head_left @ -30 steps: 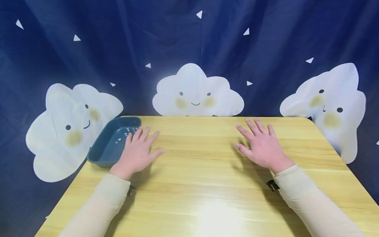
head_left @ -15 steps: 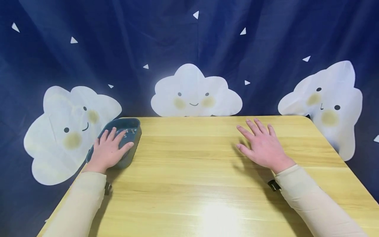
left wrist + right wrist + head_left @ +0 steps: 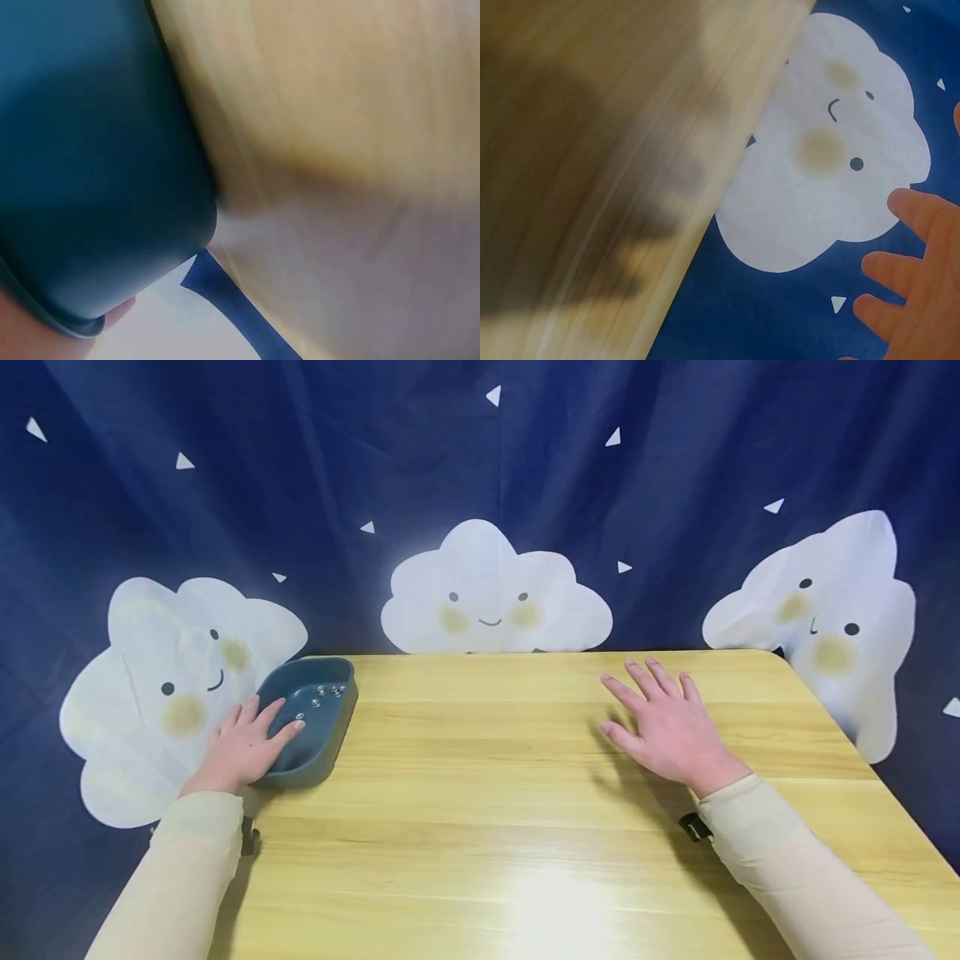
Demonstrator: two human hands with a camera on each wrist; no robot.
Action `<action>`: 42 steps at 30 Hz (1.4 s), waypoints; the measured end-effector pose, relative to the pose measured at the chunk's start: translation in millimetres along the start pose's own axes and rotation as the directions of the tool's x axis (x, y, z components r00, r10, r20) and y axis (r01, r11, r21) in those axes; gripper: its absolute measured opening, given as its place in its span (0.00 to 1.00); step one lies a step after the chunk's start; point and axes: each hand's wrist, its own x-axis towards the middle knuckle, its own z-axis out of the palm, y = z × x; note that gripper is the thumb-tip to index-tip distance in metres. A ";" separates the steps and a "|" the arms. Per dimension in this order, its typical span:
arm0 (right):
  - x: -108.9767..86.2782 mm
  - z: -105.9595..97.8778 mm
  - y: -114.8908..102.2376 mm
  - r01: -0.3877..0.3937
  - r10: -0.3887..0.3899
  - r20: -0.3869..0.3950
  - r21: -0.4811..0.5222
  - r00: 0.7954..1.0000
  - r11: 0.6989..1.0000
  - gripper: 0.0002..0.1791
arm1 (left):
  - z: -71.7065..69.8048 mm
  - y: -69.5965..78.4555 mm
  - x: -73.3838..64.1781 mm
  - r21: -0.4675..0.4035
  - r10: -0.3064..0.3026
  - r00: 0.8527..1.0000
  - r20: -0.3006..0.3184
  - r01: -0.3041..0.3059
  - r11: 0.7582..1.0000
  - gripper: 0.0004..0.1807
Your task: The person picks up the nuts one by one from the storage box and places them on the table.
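My left hand (image 3: 242, 750) is over the left rim of a dark blue-green plastic bin (image 3: 339, 727), with its fingers spread and its thumb above the bin's inside. In the left wrist view, the bin's wall (image 3: 105, 187) fills the left side, and part of the hand (image 3: 30, 337) shows beside the rim. Whether the fingers touch the rim is unclear. Several small, shiny, clear pieces (image 3: 315, 702) lie on the bin's floor. Over the right part of the table, my right hand (image 3: 677, 731) holds nothing, its fingers apart and straight.
The light wooden table (image 3: 480, 777) has a glare patch near the front. The bin stands at its back left corner. Behind hangs a dark blue curtain (image 3: 420, 443) printed with white clouds (image 3: 495, 585) and small triangles.
My left hand has moved left, from the bin's right side across it to its left rim, uncovering more of the inside. The right hand has stayed almost still.
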 end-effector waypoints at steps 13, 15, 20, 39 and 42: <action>2.3 -1.0 1.5 0.018 -0.018 -0.010 -0.001 1.000 1.000 0.38 | 3.4 5.5 2.5 0.038 0.082 0.997 -0.006 -0.082 0.996 0.46; 3.2 -0.5 1.8 0.020 -0.020 -0.021 0.001 1.000 1.000 0.37 | 3.3 9.2 2.7 0.042 0.086 0.996 -0.005 -0.085 0.995 0.46; 4.1 -0.3 2.8 0.022 -0.022 -0.022 0.000 1.000 1.000 0.37 | 3.2 19.8 0.2 0.048 0.089 0.996 0.001 -0.089 0.995 0.45; 3.9 0.1 3.3 0.007 -0.008 0.021 0.050 1.000 0.999 0.37 | 13.4 76.1 -6.7 0.059 0.177 0.984 0.026 -0.179 0.982 0.49; 3.7 0.4 3.4 0.001 -0.002 0.025 0.056 1.000 0.998 0.37 | 15.9 83.5 -7.9 0.062 0.195 0.981 0.027 -0.196 0.979 0.49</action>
